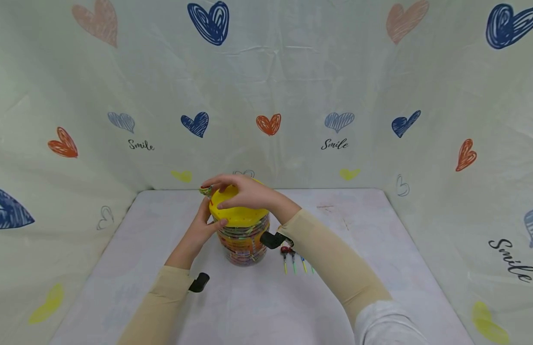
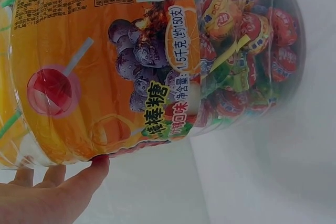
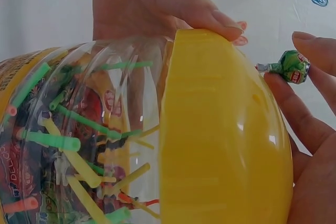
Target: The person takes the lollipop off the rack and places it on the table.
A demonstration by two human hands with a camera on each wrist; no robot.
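Observation:
A big clear jar (image 1: 245,244) of lollipops with a yellow lid (image 3: 226,124) stands on the table. My left hand (image 1: 202,231) grips it from the left just under the lid, the thumb lying on the lid's edge. Over the lid reaches my right hand (image 1: 248,194), its fingertips at the far left side. There they pinch a green-wrapped lollipop (image 3: 294,67) by its head. This lollipop's stick points toward the lid and its end is hidden behind the lid's curve. Colored sticks (image 3: 52,140) and wrapped candies (image 2: 252,30) show through the jar wall.
Right of the jar, several lollipops (image 1: 285,250) lie in a row, partly covered by my right sleeve (image 1: 335,258). The white table (image 1: 249,306) ends at a hanging sheet (image 1: 301,163) printed with hearts. Small black wrist cameras (image 1: 199,282) sit on both forearms.

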